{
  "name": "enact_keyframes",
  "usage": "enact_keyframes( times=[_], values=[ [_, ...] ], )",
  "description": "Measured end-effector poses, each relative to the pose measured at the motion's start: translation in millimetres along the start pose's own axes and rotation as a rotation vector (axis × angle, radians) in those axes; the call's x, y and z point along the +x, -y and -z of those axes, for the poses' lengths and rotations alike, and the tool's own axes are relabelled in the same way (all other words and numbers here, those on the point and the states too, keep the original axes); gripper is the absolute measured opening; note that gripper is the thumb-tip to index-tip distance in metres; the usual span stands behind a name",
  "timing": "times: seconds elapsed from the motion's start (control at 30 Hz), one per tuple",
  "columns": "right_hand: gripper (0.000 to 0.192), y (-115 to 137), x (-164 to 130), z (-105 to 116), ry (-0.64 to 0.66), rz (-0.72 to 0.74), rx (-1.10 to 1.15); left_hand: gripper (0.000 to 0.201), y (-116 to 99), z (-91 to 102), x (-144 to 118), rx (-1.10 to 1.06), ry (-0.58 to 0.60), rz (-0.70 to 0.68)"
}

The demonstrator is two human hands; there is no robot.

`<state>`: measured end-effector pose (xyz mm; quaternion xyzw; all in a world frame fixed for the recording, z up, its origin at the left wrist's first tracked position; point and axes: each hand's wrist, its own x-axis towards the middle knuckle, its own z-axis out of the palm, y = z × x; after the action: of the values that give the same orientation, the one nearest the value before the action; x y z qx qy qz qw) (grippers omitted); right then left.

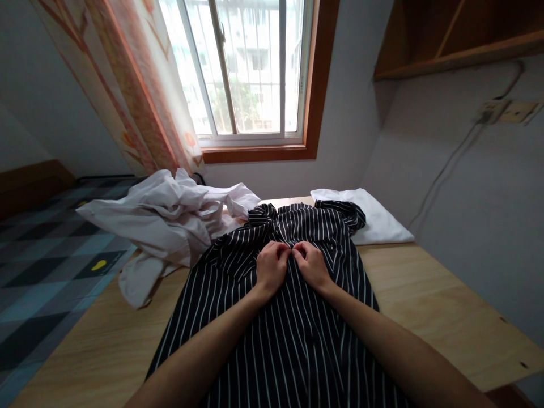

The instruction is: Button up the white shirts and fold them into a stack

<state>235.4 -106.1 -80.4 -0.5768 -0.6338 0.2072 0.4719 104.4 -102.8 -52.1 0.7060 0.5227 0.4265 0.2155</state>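
A black shirt (293, 317) with thin white stripes is spread front-up along the middle of a pale wooden table (433, 306), its collar end toward the window (249, 68) and its hem running out of view at the near edge. The left hand (271, 265) and the right hand (311, 264) are set side by side on the shirt's chest, just below the collar, knuckles up and fingers curled in. The fabric along the centre line is pinched between the fingertips of each hand, and the two sets of fingertips are brought almost together there; whether a button is held cannot be told. Both bare forearms are laid over the lower part of the shirt.

A crumpled heap of white clothes (170, 218) is seen to the left of the shirt, touching its shoulder and hanging partly over the table's left edge. A folded white cloth (378, 218) is laid flat at the far right corner of the table, with the shirt's right sleeve resting against it. A patterned curtain (140, 85) is drawn to the left side of the window. A wooden shelf (450, 39) is fixed high on the right wall, and a socket (505, 111) with a cable is mounted below it. A checked blue and grey floor (46, 249) is visible to the left of the table.
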Motion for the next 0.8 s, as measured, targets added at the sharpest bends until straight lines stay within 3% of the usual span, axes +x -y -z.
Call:
enact_keyframes(
  times=[0.23, 0.4, 0.5, 0.57, 0.7, 0.8],
  values=[
    [0.018, -11.5, 5.5, -4.1, 0.045, -0.037, 0.190, 0.013, 12.0, -5.7, 4.5, -0.222, 0.075, 0.021],
    [0.018, -15.9, 8.4, -1.9, 0.162, -0.062, 0.315, 0.010, 20.4, -8.0, 1.8, -0.239, 0.143, 0.006],
    [0.016, -16.4, 7.4, -1.8, 0.154, -0.066, 0.348, 0.008, 20.2, -7.5, 1.6, -0.247, 0.158, -0.022],
    [0.018, -18.1, 8.9, -2.2, 0.084, -0.078, 0.350, 0.007, 20.0, -4.5, 5.9, -0.252, 0.134, -0.033],
    [0.021, -22.9, 19.7, 2.6, -0.094, -0.152, 0.333, 0.008, 27.0, 8.7, 27.2, -0.165, -0.029, 0.038],
    [0.019, -22.3, 22.9, 15.4, -0.081, -0.160, 0.265, 0.007, 40.4, 20.4, 49.3, -0.028, -0.091, 0.061]
  ],
)
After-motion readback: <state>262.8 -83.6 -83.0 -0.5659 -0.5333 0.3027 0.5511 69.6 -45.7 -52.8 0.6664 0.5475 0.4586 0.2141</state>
